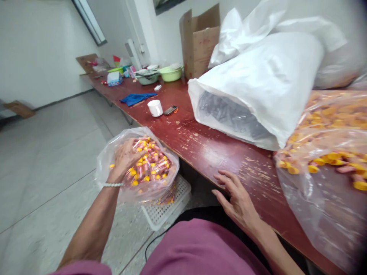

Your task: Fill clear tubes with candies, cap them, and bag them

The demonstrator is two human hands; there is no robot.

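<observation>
My left hand reaches into a clear plastic bag and lies against the heap in it. That heap is of small pink, clear-looking tubes with yellow caps. Its fingers look stretched out, though the far ones are partly hidden, and no tube shows in its grasp. The bag rests on a white perforated plastic basket beside the table. Near the table's front edge, my right hand is open with its fingers apart and holds nothing. Whether its fingertips touch the red tabletop I cannot tell.
A white sack lies with its mouth facing me, clear plastic pieces inside. At right, another clear bag holds yellow-capped pieces. Further back are a white cup, a phone, a blue cloth and a cardboard box.
</observation>
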